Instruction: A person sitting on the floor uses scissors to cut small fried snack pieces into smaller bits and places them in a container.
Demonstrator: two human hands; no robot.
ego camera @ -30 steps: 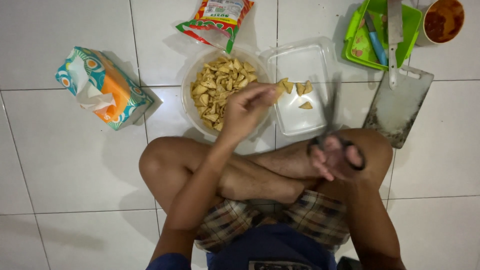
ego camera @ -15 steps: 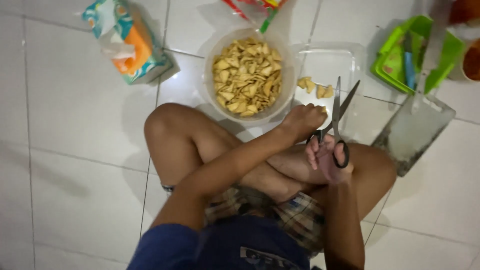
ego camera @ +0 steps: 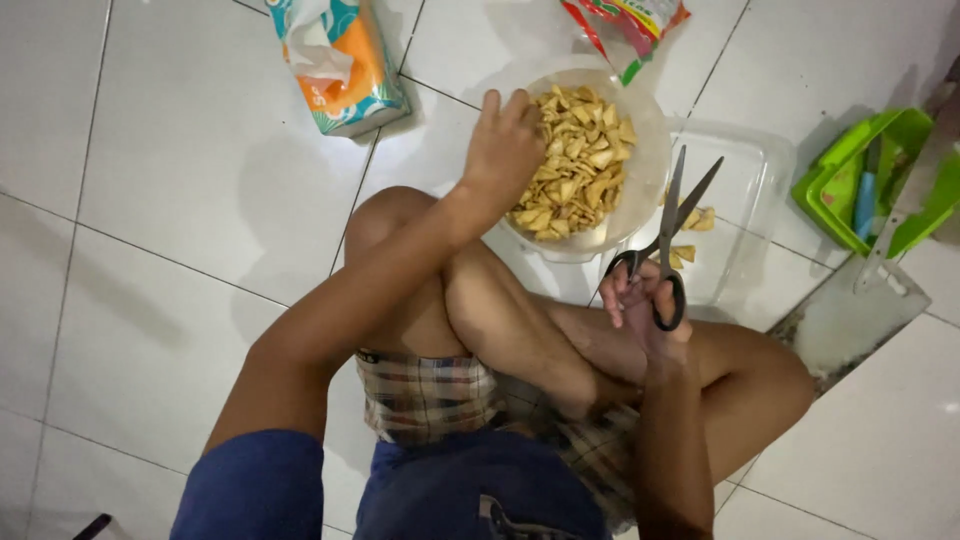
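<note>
A tissue pack (ego camera: 338, 62) in orange and teal lies on the white tiled floor (ego camera: 180, 200) at upper left. A red and green snack bag (ego camera: 628, 28) lies at the top edge. At right sits a green tray (ego camera: 905, 170) holding a blue-handled tool (ego camera: 866, 192), with a grey board (ego camera: 850, 318) just below it.

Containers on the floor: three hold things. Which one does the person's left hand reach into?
The round clear bowl heaped with snack pieces: the left hand rests at its rim. The flat clear tray holds few pieces; the green tray holds a blue tool.

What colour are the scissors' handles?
Black, on the scissors held in the right hand; head view shows it.
</note>
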